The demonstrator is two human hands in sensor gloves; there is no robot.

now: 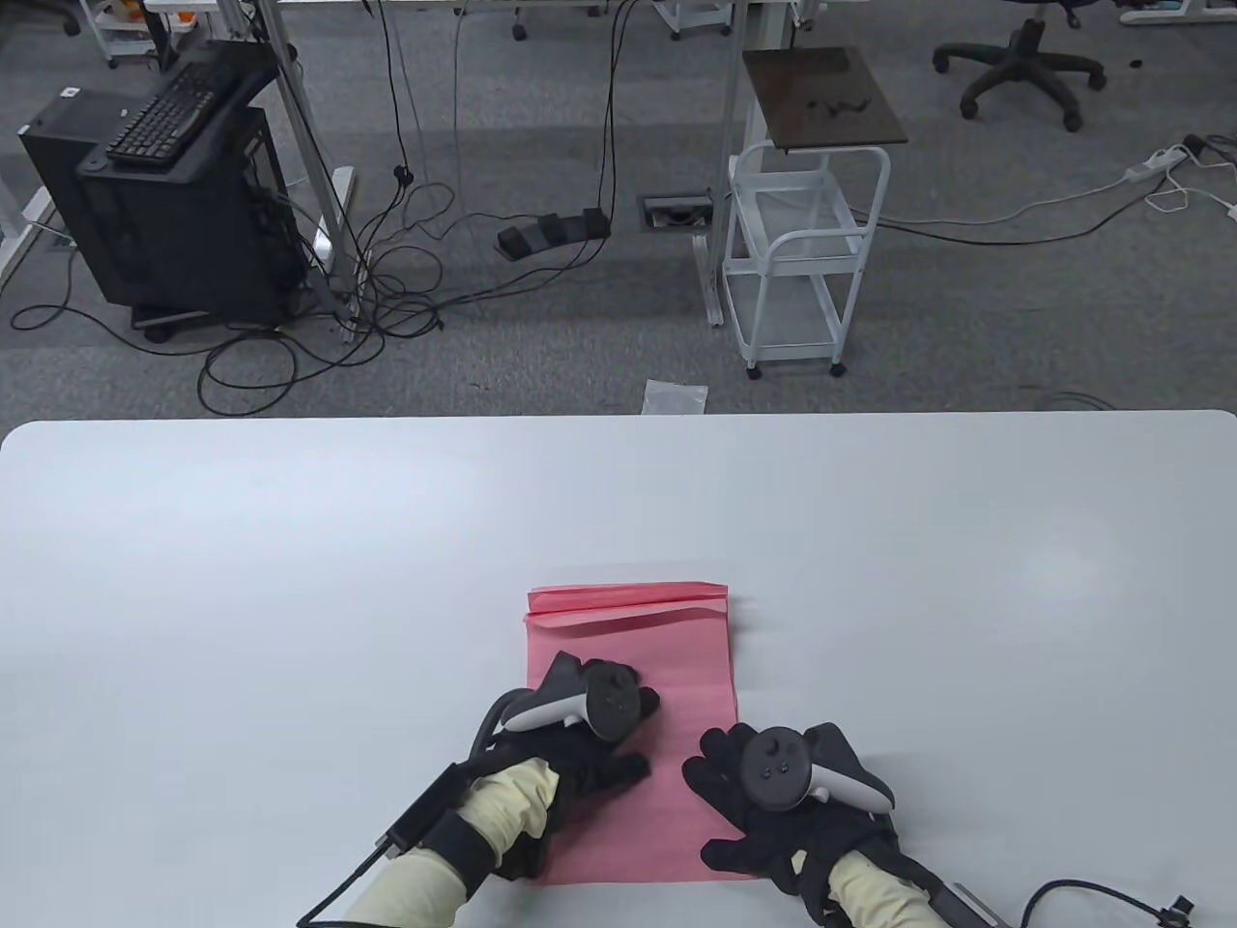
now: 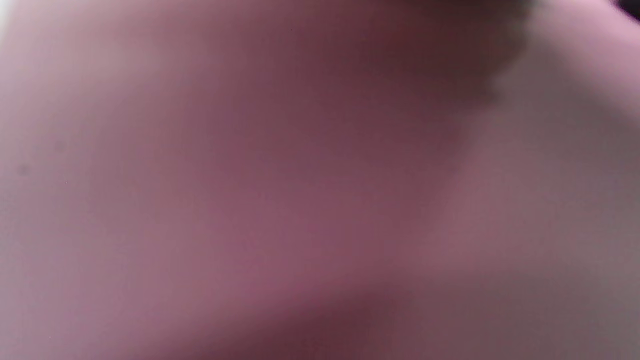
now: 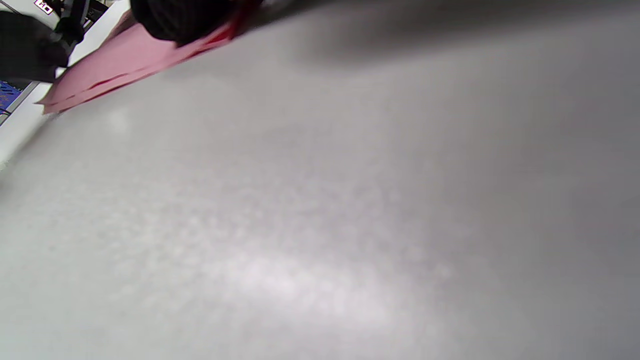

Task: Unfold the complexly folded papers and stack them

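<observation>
A pink paper lies flat on the white table near its front edge, with folded layers still bunched along its far end. My left hand rests flat on the paper's left half, fingers spread. My right hand rests flat on the paper's right edge and lower right corner, fingers spread. The left wrist view is filled with blurred pink paper. The right wrist view shows the paper's edge under a black fingertip at the top left.
The table stretches wide to both sides and beyond the paper. Past its far edge are a white cart, a black computer stand and floor cables.
</observation>
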